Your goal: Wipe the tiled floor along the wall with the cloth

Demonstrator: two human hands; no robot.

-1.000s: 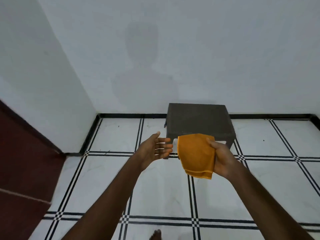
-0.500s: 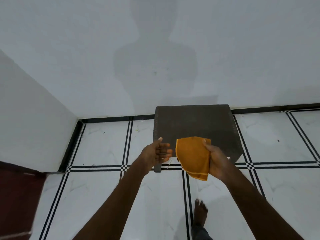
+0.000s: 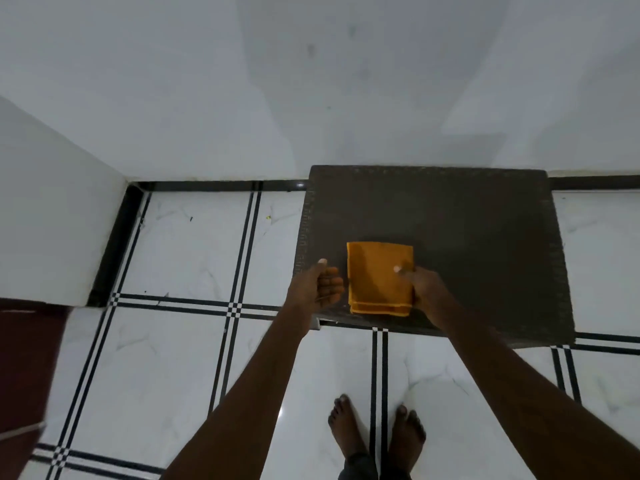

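A folded orange cloth (image 3: 377, 275) lies flat over the front part of a dark grey stool top (image 3: 467, 237). My right hand (image 3: 424, 287) grips the cloth's right edge, thumb on top. My left hand (image 3: 320, 284) hovers just left of the cloth with fingers loosely curled and holds nothing. The white tiled floor (image 3: 187, 251) with black double lines runs to a black skirting strip (image 3: 214, 186) at the foot of the white wall (image 3: 311, 81).
The stool stands against the back wall. A second white wall (image 3: 52, 209) juts in at the left and forms a corner. A dark red surface (image 3: 24, 368) fills the lower left. My bare feet (image 3: 375, 431) stand on the tiles in front of the stool.
I have stepped closer and the view tilted down. The cloth went from hanging in my right hand to lying flat over the stool top. My left hand stayed beside it.
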